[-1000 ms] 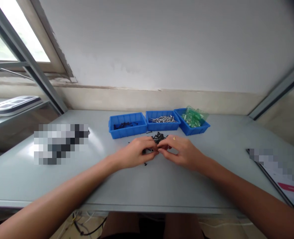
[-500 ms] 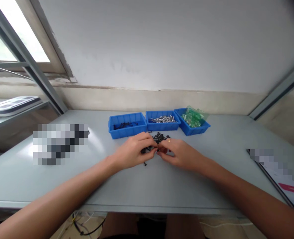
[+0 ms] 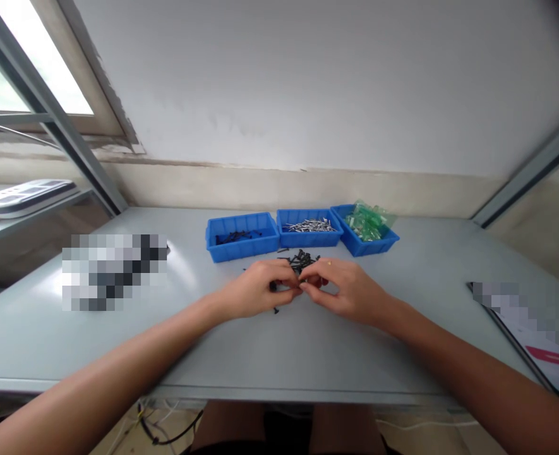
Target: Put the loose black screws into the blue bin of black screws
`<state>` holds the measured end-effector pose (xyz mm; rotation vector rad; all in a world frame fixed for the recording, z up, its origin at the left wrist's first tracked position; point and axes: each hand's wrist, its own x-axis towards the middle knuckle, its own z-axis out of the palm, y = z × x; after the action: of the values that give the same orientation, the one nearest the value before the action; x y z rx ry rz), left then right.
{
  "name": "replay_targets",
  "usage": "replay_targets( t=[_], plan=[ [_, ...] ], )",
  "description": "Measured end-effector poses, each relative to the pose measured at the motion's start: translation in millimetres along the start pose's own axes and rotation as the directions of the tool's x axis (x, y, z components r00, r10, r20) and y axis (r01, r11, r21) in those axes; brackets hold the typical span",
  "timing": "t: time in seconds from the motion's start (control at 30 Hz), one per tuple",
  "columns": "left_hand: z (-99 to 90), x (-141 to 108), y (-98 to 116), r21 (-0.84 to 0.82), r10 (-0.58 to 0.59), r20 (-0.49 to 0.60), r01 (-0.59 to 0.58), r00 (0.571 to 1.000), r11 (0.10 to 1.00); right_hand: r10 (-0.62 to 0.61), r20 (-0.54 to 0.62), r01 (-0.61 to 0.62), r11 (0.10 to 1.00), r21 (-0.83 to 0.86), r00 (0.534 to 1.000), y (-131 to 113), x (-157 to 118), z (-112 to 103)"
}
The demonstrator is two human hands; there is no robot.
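Over the near side of a pile of black screws (image 3: 302,260), my two hands meet fingertip to fingertip. My left hand (image 3: 255,287) is closed in a pinch, and a black screw's dark head (image 3: 273,286) shows between its thumb and fingers. Thumb and forefinger of my right hand (image 3: 343,287) are pinched at the same spot, but whatever lies between the tips is too small and hidden to make out. A loose screw (image 3: 276,310) rests on the table just below my left hand.
Behind the pile stand three blue bins: the left bin (image 3: 244,251) with black screws, the middle bin (image 3: 310,239) with silver screws or nails, the right bin (image 3: 369,248) with green plastic bags. A tablet-like screen (image 3: 551,357) lies right; a blurred object (image 3: 113,272) lies left on the table (image 3: 298,360).
Both hands stay together at the pile with only slight finger shifts. The right hand's fingers have opened out a little around the pinch. The bins have not moved.
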<state>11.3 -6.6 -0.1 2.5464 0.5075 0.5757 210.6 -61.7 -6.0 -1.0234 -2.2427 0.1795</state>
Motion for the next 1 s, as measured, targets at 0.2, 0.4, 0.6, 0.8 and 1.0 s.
replay_targets(
  t=[0.2, 0.4, 0.6, 0.8, 1.0],
  plan=[
    [-4.7, -1, -4, 0.097, -0.058, -0.103, 0.068, 0.993, 0.993, 0.148, 0.165, -0.134, 0.986, -0.098, 0.975, 6, 3, -4],
    [-5.5, -2, -4, 0.194, 0.044, -0.106, -0.022, 0.993, 0.981, 0.165, 0.27, -0.142, 0.985, -0.103, 0.949, 5, 3, 1],
    [-32.4, -2, -26, 0.383, -0.063, -0.53, 0.305, 0.846, 0.872, 0.254, 0.175, -0.225, 0.96, -0.169, 0.951, 12, 2, 5],
    [-45.5, -5, -39, 0.538, -0.093, -0.56, 0.447, 0.823, 0.715, 0.235, 0.19, -0.165, 0.932, -0.323, 0.953, 17, 0, 19],
    [-19.9, -1, -15, 0.491, 0.073, -0.134, 0.003, 0.988, 0.871, 0.207, 0.173, -0.124, 0.909, -0.399, 0.963, 23, 0, 21]
  ],
)
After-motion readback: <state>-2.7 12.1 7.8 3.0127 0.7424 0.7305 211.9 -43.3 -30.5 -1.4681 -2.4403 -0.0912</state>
